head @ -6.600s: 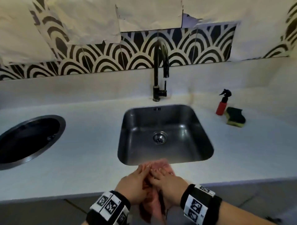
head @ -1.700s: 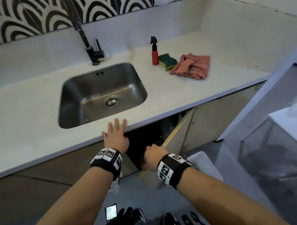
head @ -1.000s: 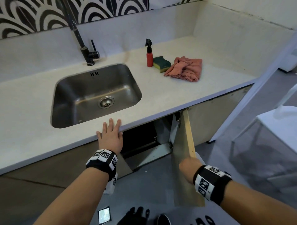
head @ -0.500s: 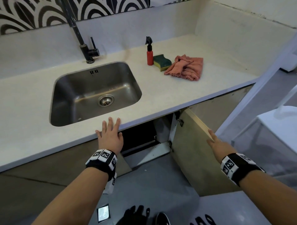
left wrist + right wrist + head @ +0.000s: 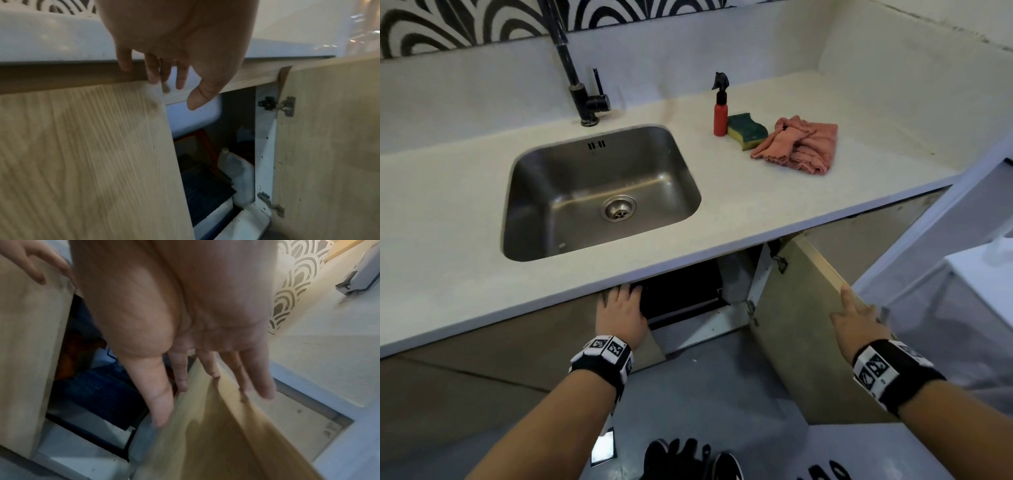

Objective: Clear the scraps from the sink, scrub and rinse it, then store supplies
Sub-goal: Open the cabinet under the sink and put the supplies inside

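The steel sink (image 5: pixel 544 192) sits bare in the white counter (image 5: pixel 448 219). To its right stand a red spray bottle (image 5: pixel 720 114), a green-and-yellow sponge (image 5: pixel 747 132) and a crumpled pink cloth (image 5: pixel 803 145). Below, the right cabinet door (image 5: pixel 787 322) hangs wide open. My right hand (image 5: pixel 849 305) lies with straight fingers (image 5: pixel 207 368) on that door's top edge. My left hand (image 5: pixel 619 298) is just under the counter lip, its fingers (image 5: pixel 153 71) touching the top corner of the left door (image 5: pixel 82 154), which stands slightly ajar. Neither hand holds anything.
Inside the cabinet I see the pale basin underside (image 5: pixel 191 116), a white plastic jug (image 5: pixel 236 172) and a dark ribbed item (image 5: pixel 205 186). A black faucet (image 5: pixel 582 92) stands behind the sink. White furniture (image 5: pixel 983 274) stands at the right. My shoes (image 5: pixel 688 459) are on the grey floor.
The right door has swung from nearly closed to wide open, my right hand following its top edge. My left hand dropped from the counter edge to the left door's top corner.
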The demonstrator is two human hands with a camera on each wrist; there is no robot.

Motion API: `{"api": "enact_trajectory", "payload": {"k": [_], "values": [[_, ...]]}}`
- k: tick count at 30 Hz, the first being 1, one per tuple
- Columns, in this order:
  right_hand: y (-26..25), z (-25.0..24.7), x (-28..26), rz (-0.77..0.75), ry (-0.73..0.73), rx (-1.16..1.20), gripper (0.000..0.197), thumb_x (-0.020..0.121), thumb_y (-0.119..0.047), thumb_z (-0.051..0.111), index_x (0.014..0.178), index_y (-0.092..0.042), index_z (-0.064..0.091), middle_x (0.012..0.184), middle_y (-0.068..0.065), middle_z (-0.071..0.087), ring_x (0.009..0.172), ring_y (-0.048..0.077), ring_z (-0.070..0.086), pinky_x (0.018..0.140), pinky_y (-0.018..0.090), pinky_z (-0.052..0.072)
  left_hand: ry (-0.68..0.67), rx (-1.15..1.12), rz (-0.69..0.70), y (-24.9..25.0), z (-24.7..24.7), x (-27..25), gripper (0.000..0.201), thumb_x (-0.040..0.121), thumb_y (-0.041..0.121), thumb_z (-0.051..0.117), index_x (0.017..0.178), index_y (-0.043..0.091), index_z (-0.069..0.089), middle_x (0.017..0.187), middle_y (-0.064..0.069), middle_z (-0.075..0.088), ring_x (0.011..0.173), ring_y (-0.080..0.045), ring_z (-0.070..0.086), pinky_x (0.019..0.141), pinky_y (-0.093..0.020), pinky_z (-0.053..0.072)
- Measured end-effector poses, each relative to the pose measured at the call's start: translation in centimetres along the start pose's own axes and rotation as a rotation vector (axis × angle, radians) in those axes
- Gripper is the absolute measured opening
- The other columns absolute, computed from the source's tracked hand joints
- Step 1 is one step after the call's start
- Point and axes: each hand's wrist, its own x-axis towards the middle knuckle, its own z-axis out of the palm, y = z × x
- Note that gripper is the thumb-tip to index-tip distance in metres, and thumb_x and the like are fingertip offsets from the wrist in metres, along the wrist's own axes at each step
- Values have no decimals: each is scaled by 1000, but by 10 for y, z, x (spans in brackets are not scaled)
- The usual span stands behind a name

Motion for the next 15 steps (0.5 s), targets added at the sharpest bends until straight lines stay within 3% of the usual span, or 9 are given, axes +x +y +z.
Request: {"api": "enact_trajectory", "payload": {"k": [3, 6, 8, 11, 15], "values": [[-27, -9, -7, -107, 34, -158, 50, 91, -12, 46, 139, -25, 36, 158, 11, -3, 143, 38, 10, 110, 56, 28, -67, 132, -48, -6, 8, -7, 73, 86, 26, 50, 150, 20, 16, 154, -5, 21, 133, -28, 29, 108, -47, 27], [-66, -12, -11, -252, -11, -99, 51, 91, -13, 43, 141, -25, 36, 158, 9, 7, 142, 34, 19, 112, 51, 27, -128, 137, -124, -18, 11, -9, 83, 82, 21, 54, 150, 32, 8, 150, -12, 21, 126, -29, 36, 97, -42, 37], [-97, -13, -13, -364, 13, -26, 47, 90, -16, 46, 136, -24, 42, 152, 7, 25, 134, 30, 34, 108, 46, 32, -119, 66, -100, -27, 10, -6, 84, 78, 19, 57, 149, 32, 14, 143, -11, 29, 116, -31, 47, 86, -38, 43], [-140, -23, -18, -480, 20, 122, 36, 90, -19, 47, 125, -22, 52, 134, 4, 46, 121, 26, 49, 100, 36, 40, -165, -221, -173, -38, 9, 0, 69, 80, 23, 59, 141, 19, 28, 140, -9, 34, 103, -36, 58, 75, -38, 48], [-187, -38, -28, -604, -56, 251, 33, 94, -23, 47, 126, -21, 54, 131, 5, 48, 120, 26, 50, 97, 35, 44, -213, -347, -262, -37, 7, -5, 53, 89, 56, 44, 126, 19, 48, 137, -6, 40, 112, -30, 57, 86, -37, 46]]}}
